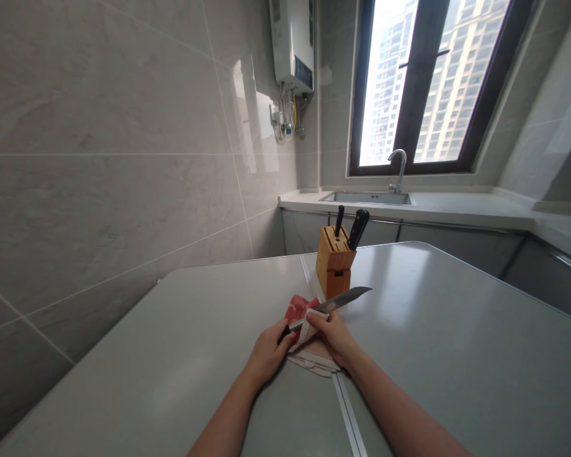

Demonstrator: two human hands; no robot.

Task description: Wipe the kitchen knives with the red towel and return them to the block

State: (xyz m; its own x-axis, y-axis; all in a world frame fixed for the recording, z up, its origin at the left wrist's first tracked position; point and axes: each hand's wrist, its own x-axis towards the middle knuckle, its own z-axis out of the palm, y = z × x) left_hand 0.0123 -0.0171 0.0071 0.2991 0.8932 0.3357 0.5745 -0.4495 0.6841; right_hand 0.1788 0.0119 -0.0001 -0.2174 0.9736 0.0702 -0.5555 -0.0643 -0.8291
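Knife in the grip of two hands, that is what I see at the middle of the pale table, on the near side of a wooden block; its blade slants away to the right, the tip bare and pointing out past the fingers; the left hand is closed around the black handle; the right hand is clamped on a pale pink cloth, thumb uppermost, with a fold of it laid across the blade close to the handle; the rest of the cloth hangs or lies in layers beneath the knife, and I cannot tell from where I stand whether it touches the tabletop; a red patterned piece shows just behind the blade, against the cloth, perhaps a part of it.

Just beyond stands the wooden knife block, upright, with a slim black handle and a thicker black handle rising from its top; a light strip runs along the table under the work; farther off, a counter carries a sink and a curved faucet below a dark-framed window; a white water heater hangs on the tiled wall.
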